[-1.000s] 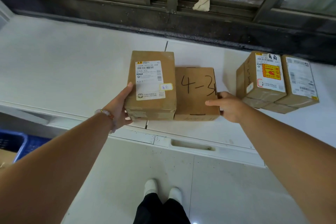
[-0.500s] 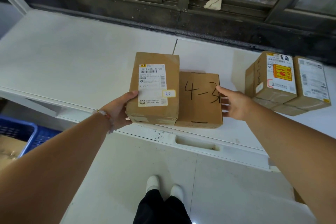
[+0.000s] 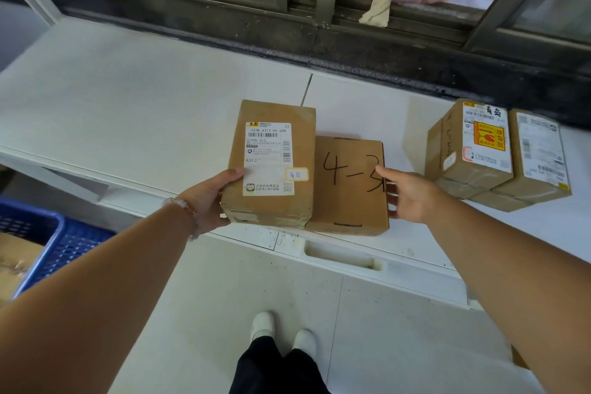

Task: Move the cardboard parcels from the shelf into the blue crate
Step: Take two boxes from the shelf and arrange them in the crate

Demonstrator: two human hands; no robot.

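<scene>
The white shelf [image 3: 128, 99] carries four cardboard parcels: two at centre near the front edge, two well apart to the right. The blue crate [image 3: 48, 243] sits low at the left, below shelf level, with only its near corner in view; something brown already lies inside.

The labelled parcel [image 3: 271, 163] and the marked parcel [image 3: 348, 185], handwritten "4-3", stand touching side by side. The right-hand pair [image 3: 499, 153] is untouched.

Grip state: the left hand [image 3: 208, 205] wraps the left face and near lower corner of the labelled parcel, thumb on top. The right hand [image 3: 409, 195] is spread flat against the right face of the marked parcel, fingers extended, closed on nothing. The two parcels are pinched between the palms.

Hazards, in my judgement:
- Pressure lost at the seam between the parcels lets one drop to the floor [image 3: 399, 329].
- The parcels differ in height, so the pair may hinge at the seam when lifted.
- The carry goes left and down; a tilt could spill the marked parcel, which only a flat palm supports.
</scene>
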